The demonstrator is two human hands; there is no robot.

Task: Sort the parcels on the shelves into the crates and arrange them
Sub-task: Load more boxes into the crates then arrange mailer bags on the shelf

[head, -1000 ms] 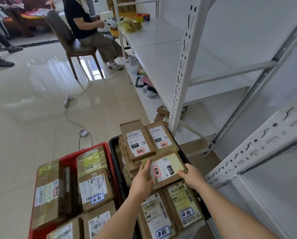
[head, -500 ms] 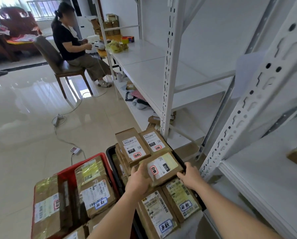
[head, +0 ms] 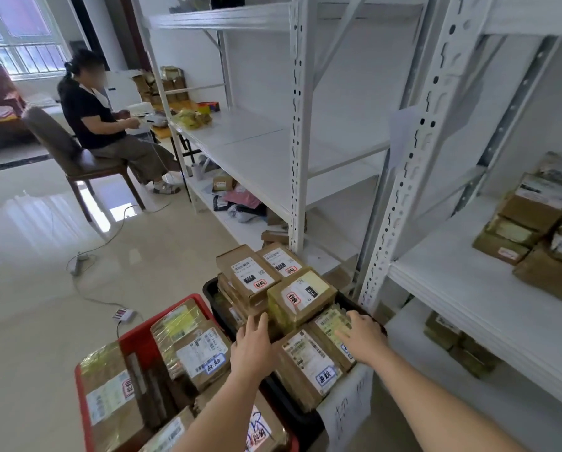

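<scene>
Both my hands are down at the black crate (head: 215, 290), which is stacked full of brown parcels. My left hand (head: 252, 347) has its fingers straight, up against the side of the parcel with the yellow label (head: 300, 296). My right hand (head: 359, 337) lies flat on a parcel (head: 330, 324) just below it. The red crate (head: 136, 340) sits right beside, also packed. More parcels (head: 533, 220) are piled on the white shelf (head: 462, 288) to my right. Someone's sitting on a chair (head: 61, 151) across the floor.
</scene>
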